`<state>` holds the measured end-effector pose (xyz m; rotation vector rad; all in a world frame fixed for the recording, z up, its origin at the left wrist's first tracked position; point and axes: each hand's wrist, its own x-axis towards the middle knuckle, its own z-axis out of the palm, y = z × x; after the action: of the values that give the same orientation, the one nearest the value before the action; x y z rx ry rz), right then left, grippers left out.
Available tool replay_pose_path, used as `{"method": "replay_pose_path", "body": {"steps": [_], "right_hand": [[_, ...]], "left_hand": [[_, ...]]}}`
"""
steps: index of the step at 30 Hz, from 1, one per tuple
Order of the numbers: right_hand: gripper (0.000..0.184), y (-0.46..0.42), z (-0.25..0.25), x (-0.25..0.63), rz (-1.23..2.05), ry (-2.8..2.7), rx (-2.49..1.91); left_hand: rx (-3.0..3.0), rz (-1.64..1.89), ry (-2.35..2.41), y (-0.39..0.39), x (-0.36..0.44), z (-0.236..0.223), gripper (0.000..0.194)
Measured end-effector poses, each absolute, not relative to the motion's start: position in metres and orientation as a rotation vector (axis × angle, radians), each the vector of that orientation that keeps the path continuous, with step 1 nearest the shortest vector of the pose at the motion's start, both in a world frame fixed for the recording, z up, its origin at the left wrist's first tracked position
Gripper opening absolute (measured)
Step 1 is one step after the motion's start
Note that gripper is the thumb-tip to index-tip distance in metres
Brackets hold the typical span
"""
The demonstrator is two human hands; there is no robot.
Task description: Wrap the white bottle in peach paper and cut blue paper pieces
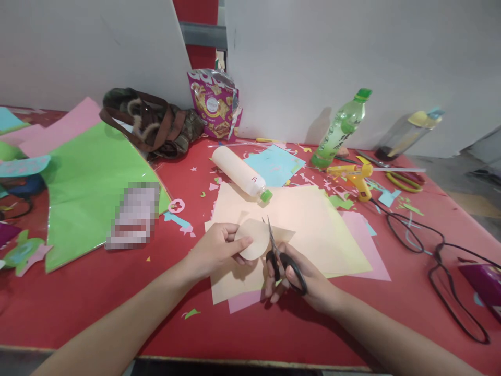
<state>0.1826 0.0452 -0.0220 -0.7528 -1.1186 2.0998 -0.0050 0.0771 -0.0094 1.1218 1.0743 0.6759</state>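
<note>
Between thumb and fingers, my left hand (223,245) pinches a cream piece of paper (252,245) with a rounded outline. A pointed strip of the same paper (284,235) sticks out on its right side. My right hand (299,277) holds black-handled scissors (277,256), fingers in the loops. The blades are slightly apart and point up and away from me, at the right edge of the rounded piece. Under both hands lie cream sheets (313,230), with pink paper (364,245) showing from beneath. A white bottle with a green cap (242,175) lies on its side just beyond.
On the red table (176,344), a yellow glue gun (354,175) trails a black cable (442,245) at right. A green drink bottle (342,128) and purple snack bag (215,104) stand behind. Green sheets (94,183) and a camouflage bag (152,125) lie left. Paper scraps are scattered around.
</note>
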Motion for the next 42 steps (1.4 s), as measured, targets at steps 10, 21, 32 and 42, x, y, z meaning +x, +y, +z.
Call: {"method": "replay_pose_path", "body": {"steps": [10,21,32,42], "right_hand": [[0.038,0.0464,-0.0211,0.1832,2.055,-1.137,-0.944],[0.039,0.0481,-0.0196,0.1824,2.035,-1.118,-1.013],[0.040,0.0444,-0.0203,0.1814,2.084,-1.118,-0.952],[0.038,0.0456,-0.0202,0.1837,2.089,-1.152,-0.927]], "left_hand": [[1.145,0.680,1.135,0.0784,-0.0073,-0.0087,0.022],[1.131,0.865,1.237,0.0803,-0.0101,-0.0074,0.025],[1.192,0.841,1.302,0.0788,-0.0081,-0.0074,0.023],[1.354,0.765,1.315,0.0771,-0.0097,-0.0037,0.022]]}}
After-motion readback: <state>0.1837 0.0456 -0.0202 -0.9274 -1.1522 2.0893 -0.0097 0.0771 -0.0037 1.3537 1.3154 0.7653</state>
